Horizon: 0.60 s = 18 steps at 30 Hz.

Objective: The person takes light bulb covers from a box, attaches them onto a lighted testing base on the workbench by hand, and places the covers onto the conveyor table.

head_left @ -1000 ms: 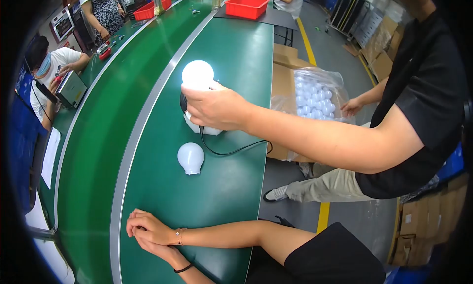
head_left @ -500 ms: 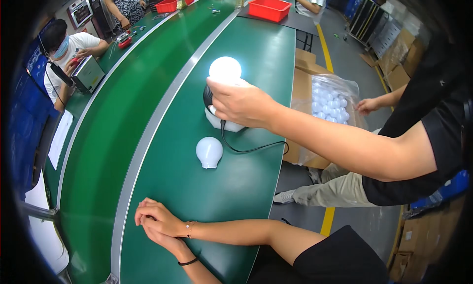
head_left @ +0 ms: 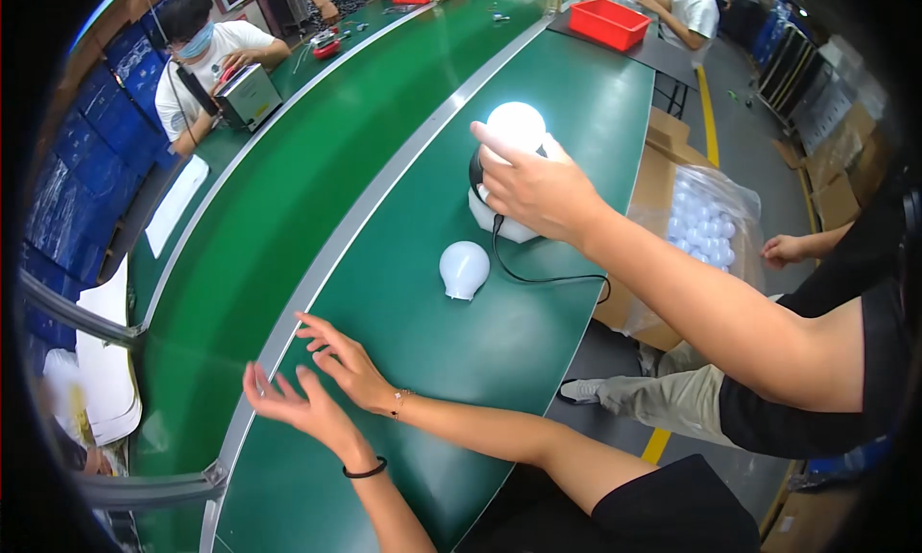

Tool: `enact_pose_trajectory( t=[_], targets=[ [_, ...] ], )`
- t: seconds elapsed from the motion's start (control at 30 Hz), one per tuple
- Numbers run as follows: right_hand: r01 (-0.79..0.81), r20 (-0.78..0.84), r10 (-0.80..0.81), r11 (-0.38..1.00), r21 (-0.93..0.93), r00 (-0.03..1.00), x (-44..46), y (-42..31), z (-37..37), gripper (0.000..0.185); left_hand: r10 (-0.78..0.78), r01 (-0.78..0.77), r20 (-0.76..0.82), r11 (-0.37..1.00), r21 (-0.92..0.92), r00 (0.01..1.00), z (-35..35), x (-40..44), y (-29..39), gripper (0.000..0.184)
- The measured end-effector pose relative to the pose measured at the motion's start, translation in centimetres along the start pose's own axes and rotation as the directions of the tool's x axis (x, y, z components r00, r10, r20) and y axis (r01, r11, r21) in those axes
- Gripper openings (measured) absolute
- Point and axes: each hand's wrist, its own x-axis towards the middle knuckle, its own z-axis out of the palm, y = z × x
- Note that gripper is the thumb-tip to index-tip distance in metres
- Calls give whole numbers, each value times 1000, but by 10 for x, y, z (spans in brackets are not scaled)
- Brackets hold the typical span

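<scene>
My left hand (head_left: 305, 407), with a black band at the wrist, is raised over the metal rail with its fingers apart. Close beside it, my right hand (head_left: 353, 369), wearing a thin bracelet, is spread over the green table (head_left: 423, 361). Neither holds anything. A white bulb cover (head_left: 464, 269) stands on the table beyond my right hand, not touched. Farther out, a co-worker's hand (head_left: 538, 188) is at a brightly lit bulb (head_left: 516, 128) on a white base (head_left: 509, 228) with a black cable (head_left: 557, 280). That hand partly hides the bulb's lower part.
A metal rail (head_left: 375, 195) separates the table from a green conveyor (head_left: 317, 207). At the right, an open carton holds several white bulb covers (head_left: 701, 227) in plastic. A red bin (head_left: 609, 25) stands at the far end. Another person (head_left: 211, 63) sits across the conveyor beside a box-shaped device (head_left: 248, 97).
My hands were clasped together and have come apart, fingers spread. The camera view has shifted left, moving the scene rightward. The co-worker's hand stays at the lit bulb.
</scene>
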Motion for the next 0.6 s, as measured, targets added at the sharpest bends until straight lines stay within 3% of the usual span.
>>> enact_pose_trajectory(
  t=[0.07,0.13,0.2,0.27,0.3,0.43,0.53,0.6],
  targets=[
    [3,11,-2,999,-34,1000,-2,-5,2,48,59,-34,247,994,-107,967,19,3,40,55],
    [49,40,-46,996,-69,998,-6,6,3,48,90,-59,528,995,-74,844,46,-1,67,60],
    [103,66,-96,989,-108,993,-9,21,2,48,193,-216,721,975,-61,666,85,-8,61,75],
    [94,103,-81,987,-128,991,-15,17,-5,48,151,-325,845,945,29,513,114,-24,54,91],
    [83,105,-72,991,-102,992,-18,12,-8,44,56,-360,887,924,128,458,118,-30,61,92],
    [66,129,-53,993,-96,990,-31,3,-18,30,6,-488,902,843,228,432,125,-39,54,81],
    [137,159,-118,984,-116,980,-33,1,-20,24,-74,-426,894,860,281,442,128,-31,39,74],
    [106,217,-69,981,-165,974,-34,-1,-20,24,38,-363,851,914,182,524,124,-24,34,67]
  ],
)
